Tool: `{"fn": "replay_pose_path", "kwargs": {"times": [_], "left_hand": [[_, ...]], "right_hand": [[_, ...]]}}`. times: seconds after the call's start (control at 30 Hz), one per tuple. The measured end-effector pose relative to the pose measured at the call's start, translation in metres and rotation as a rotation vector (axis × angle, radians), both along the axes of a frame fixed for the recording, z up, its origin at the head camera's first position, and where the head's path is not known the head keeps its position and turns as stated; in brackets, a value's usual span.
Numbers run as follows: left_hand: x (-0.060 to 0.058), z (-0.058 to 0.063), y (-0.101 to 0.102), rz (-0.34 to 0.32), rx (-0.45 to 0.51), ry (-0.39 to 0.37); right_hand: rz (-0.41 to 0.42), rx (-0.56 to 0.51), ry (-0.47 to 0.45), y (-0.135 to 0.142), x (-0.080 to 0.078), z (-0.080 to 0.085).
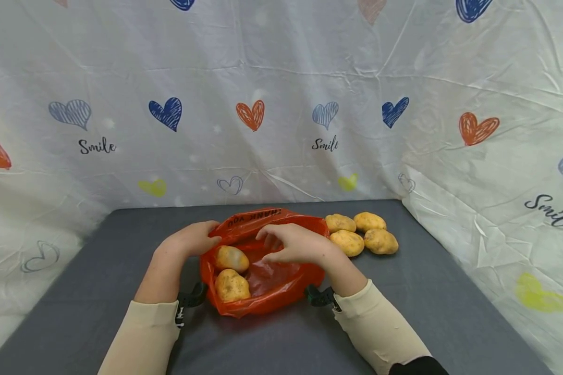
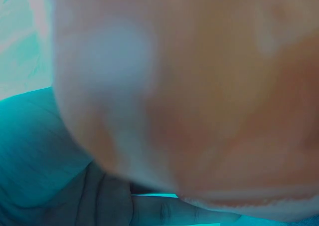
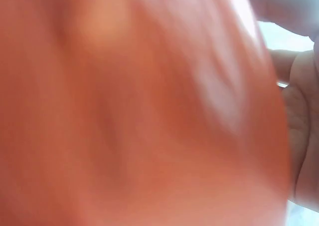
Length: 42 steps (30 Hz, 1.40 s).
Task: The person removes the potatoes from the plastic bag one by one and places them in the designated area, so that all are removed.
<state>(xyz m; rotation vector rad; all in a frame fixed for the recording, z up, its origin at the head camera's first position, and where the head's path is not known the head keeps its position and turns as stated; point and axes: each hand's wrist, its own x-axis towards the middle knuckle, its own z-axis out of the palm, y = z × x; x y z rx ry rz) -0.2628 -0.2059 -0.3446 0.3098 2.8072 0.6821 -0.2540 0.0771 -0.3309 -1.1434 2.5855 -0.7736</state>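
A red plastic bag [image 1: 272,304] lies with its mouth spread wide, black "THANK YOU" print on its far side. Inside, toward its left, are a pale-patched potato [image 1: 232,259] and, nearer me, another potato [image 1: 232,286]. My left hand [image 1: 190,240] holds the bag's left rim, thumb over the edge. Over the right part of the opening hovers my right hand [image 1: 294,243], thumb and fingers spread apart in a loose curve with nothing between them. Blurred bag plastic [image 3: 149,111] fills most of the right wrist view and hides part of that hand.
Several potatoes [image 1: 347,243] are grouped on the dark grey table [image 1: 281,344], just right of the bag. A white curtain [image 1: 281,156] printed with hearts hangs behind the table and along its sides. Each wrist wears a black strap.
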Motion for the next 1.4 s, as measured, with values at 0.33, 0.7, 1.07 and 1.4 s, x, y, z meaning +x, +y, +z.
{"fn": "replay_pose_path", "kwargs": {"times": [0.33,0.7,1.07,1.4], "left_hand": [[-0.001,-0.002,-0.001,-0.009,-0.006,0.011],[-0.001,-0.003,0.003,-0.029,-0.011,0.02],[-0.002,-0.001,0.002,-0.038,-0.011,0.024],[-0.002,0.001,0.0,-0.017,-0.002,0.0]], "right_hand": [[0.13,0.179,-0.015,-0.04,0.022,-0.024],[0.05,0.309,0.113,-0.062,0.039,-0.045],[-0.021,0.247,0.118,-0.069,0.039,-0.05],[-0.028,0.188,0.035,-0.052,0.027,-0.034]]}}
